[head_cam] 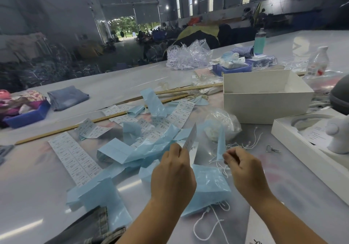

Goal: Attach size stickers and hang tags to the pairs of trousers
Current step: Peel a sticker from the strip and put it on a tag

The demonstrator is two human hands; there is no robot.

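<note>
Now mid-peel: both your hands up over the table, a label strip split between them.

Your left hand (172, 170) pinches a white printed sticker (191, 140) upright at its lower edge, likely to keep the sticky face off the litter; your right hand (243, 166) is curled tight, seemingly nipping the blue backing strip (220, 142) that rises from it, though the exact grip is hidden. Spent blue backing (130, 149) and a sticker sheet (75, 159) lie just beyond, within reach. White tag strings (213, 217) trail beside your right wrist. Trousers: a denim waistband (94, 228) at the near edge under your left forearm, a folded pair (67, 97) well apart at far left. White box (264, 96) stands behind.
</note>
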